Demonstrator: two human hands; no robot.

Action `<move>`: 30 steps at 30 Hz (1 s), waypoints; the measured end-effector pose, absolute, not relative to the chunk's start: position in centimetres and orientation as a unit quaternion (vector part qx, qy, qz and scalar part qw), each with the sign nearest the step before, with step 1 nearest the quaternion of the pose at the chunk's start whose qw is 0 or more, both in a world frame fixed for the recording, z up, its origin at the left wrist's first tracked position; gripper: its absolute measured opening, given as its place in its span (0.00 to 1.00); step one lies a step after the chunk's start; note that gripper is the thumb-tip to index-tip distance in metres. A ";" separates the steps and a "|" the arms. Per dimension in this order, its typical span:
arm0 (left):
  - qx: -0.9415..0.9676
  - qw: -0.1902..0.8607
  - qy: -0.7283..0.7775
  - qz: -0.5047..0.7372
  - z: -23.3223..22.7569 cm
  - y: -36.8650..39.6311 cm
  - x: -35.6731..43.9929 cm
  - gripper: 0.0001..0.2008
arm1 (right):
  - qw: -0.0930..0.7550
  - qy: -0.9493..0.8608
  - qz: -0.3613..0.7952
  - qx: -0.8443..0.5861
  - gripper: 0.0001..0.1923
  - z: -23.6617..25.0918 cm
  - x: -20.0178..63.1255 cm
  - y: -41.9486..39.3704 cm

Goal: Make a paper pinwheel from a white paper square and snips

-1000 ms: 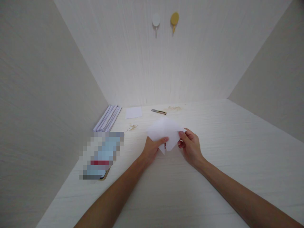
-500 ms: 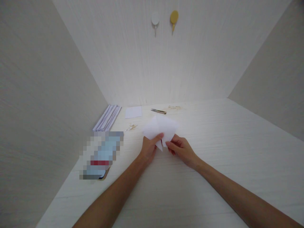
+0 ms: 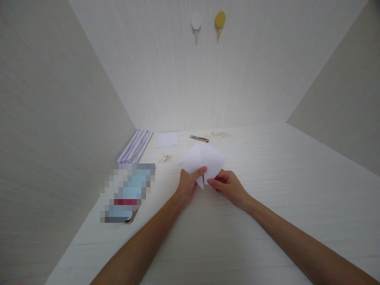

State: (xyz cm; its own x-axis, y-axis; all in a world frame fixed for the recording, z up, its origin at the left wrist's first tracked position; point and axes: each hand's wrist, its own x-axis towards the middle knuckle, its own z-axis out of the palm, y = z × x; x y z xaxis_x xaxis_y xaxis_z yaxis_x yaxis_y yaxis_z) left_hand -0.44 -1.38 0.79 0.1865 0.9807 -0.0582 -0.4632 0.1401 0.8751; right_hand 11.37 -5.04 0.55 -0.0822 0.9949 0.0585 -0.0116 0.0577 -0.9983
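A folded sheet of white paper (image 3: 204, 156) is held between both hands above the table, with a crease down its middle and two pointed flaps at its near side. My left hand (image 3: 187, 184) is closed on its left part, the thumb lying flat across the front near a narrow gap between the flaps. At the lower right corner, my right hand (image 3: 228, 185) pinches the paper between thumb and fingers. The paper hides some of the fingers of both hands.
Beyond the paper lie thread snips (image 3: 199, 138). A square white sheet (image 3: 167, 139) and a stack of folded papers (image 3: 135, 146) are at the back left, with small beige bits (image 3: 165, 158) nearby. A blurred-out phone (image 3: 130, 194) lies left. Two hooks (image 3: 220, 19) are on the wall.
Both hands keep their hold on the folded paper. The paper's right side has spread slightly outward, and the whole view has shifted a little.
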 end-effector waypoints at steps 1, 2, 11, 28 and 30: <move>0.376 0.672 0.346 0.536 0.8 -1.4 -0.5 0.20 | 0.493 -0.531 0.508 -0.466 0.10 0.5 11.4 -5.0; 0.374 0.672 0.349 0.536 0.9 -1.4 -0.5 0.21 | 0.491 -0.530 0.508 -0.468 0.10 0.4 11.4 -5.0; 0.355 0.671 0.363 0.540 1.0 -1.5 -0.4 0.22 | 0.479 -0.552 0.506 -0.459 0.08 0.1 11.5 -4.9; 0.353 0.647 0.369 0.566 0.9 -1.3 -0.2 0.23 | 0.504 -0.580 0.455 -0.450 0.09 0.4 11.4 -5.0; 0.351 0.647 0.368 0.567 0.9 -1.2 -0.2 0.23 | 0.490 -0.584 0.457 -0.458 0.09 0.5 11.4 -5.0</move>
State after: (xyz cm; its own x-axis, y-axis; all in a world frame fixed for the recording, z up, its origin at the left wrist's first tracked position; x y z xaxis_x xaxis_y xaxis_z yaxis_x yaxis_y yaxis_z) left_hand -0.17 -1.22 0.89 0.0846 0.9933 -0.0787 -0.4762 0.1097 0.8725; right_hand 11.37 -5.04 0.53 -0.0997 0.9831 0.1535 0.0870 0.1623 -0.9829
